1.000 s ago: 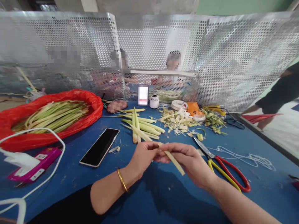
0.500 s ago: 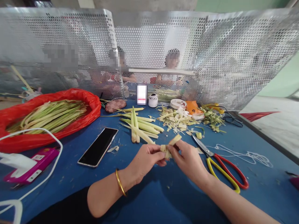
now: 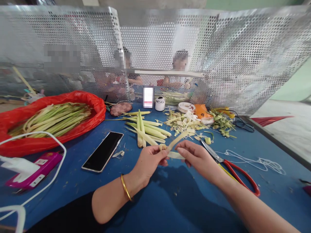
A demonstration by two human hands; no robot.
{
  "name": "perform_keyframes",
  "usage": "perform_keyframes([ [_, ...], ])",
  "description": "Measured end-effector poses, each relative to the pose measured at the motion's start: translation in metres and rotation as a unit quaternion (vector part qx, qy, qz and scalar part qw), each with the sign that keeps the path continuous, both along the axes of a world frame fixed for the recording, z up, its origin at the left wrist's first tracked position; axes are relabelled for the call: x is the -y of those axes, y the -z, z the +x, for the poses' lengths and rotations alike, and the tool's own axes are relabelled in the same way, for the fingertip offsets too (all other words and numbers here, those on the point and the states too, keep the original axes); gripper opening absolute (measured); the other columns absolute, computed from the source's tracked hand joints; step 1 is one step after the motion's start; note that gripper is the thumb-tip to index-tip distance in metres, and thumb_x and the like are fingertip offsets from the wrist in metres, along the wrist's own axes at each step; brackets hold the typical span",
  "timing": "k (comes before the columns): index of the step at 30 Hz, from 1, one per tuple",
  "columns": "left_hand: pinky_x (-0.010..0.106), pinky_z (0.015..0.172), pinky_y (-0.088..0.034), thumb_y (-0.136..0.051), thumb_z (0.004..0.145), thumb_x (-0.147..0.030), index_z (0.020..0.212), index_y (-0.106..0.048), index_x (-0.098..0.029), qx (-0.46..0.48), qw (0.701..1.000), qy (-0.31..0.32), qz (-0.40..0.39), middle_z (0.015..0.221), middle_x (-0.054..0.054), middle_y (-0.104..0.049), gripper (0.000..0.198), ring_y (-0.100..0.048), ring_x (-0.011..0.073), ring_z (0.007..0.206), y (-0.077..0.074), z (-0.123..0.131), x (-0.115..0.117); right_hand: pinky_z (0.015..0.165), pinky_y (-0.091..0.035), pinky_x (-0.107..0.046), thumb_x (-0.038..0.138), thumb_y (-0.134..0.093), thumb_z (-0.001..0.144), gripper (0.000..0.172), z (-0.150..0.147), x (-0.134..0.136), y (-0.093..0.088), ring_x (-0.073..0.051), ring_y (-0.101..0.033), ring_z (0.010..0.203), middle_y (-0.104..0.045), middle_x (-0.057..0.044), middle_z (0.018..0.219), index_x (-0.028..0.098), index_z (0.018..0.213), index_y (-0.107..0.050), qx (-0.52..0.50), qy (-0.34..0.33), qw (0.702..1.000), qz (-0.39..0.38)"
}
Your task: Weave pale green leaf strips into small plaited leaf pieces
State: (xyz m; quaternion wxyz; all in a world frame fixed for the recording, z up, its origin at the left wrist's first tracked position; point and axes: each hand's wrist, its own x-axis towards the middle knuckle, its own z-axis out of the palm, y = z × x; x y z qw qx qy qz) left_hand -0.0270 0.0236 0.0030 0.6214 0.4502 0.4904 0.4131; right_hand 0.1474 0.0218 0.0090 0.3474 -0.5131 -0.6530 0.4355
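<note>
Head cam, my only view: L hand [image 3: 153, 158], w/ gold bangle at its wrist, is over the blue table [image 3: 150, 210] near centre, thumb & fingers clamped on a pale leaf strip [image 3: 179, 138]; a small rolled bit shows at the fingertips. R hand [image 3: 195, 155] is just to the right, fingers curled, thumb & index a bit apart. A lower flat length [image 3: 175, 155] runs sideways btwn the hands & meets R thumb; can't tell if R fingers are closed on it, nor if it's one piece w/ the strip.

Key relation, as I judge it: strip's long axis slants from L fingertips up, fwd & right, toward the scrap heap [image 3: 186, 123]. Its free end is fwd & slightly left of R hand, so R is nearer the tip, L has the root.

Around: leaf stalks [image 3: 150, 129] fwd of L hand, phone [image 3: 103, 152] flat to its left, red bag [image 3: 96, 106] of long leaves [image 3: 58, 119] farther left. Scissors [image 3: 243, 176] lie right of R hand, blades fwd, w/ R wrist partly hiding the yellow handle.
</note>
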Motion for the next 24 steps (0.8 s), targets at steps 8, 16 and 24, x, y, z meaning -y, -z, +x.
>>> perform_keyframes([
  [8,0.021,0.053,-0.05,-0.077,0.066,-0.029,0.079,-0.062,-0.015,0.062,0.997,0.015,-0.031,0.063,-0.002,-0.06,0.023,-0.055,0.0092,0.057,-0.001,-0.002,-0.002,0.053,-0.038,-0.022,0.041,-0.068,0.08,0.025,0.021,-0.002,-0.015,-0.009,-0.046,0.057,-0.06,-0.001,0.07,0.017,0.084,-0.073,-0.201,-0.085,0.969,-0.119],
  [16,0.019,0.047,-0.045,-0.08,0.062,-0.03,0.076,-0.059,-0.016,0.105,0.988,0.069,-0.091,0.06,-0.002,-0.062,0.029,-0.05,0.0062,0.046,0.0,-0.005,-0.004,0.058,-0.049,-0.028,0.053,-0.047,0.089,0.046,0.024,-0.01,-0.007,-0.013,-0.052,0.051,-0.06,-0.003,0.062,0.017,0.075,-0.074,-0.299,-0.041,0.933,-0.195],
  [24,0.02,0.046,-0.041,-0.08,0.063,-0.037,0.072,-0.058,-0.015,0.011,0.999,0.017,-0.032,0.06,-0.001,-0.065,0.032,-0.051,0.0069,0.044,0.002,-0.002,-0.002,0.067,-0.047,-0.03,0.037,-0.068,0.079,0.017,0.007,0.005,-0.009,-0.016,-0.058,0.068,-0.068,-0.004,0.076,0.022,0.083,-0.075,-0.13,-0.048,0.99,-0.003],
])
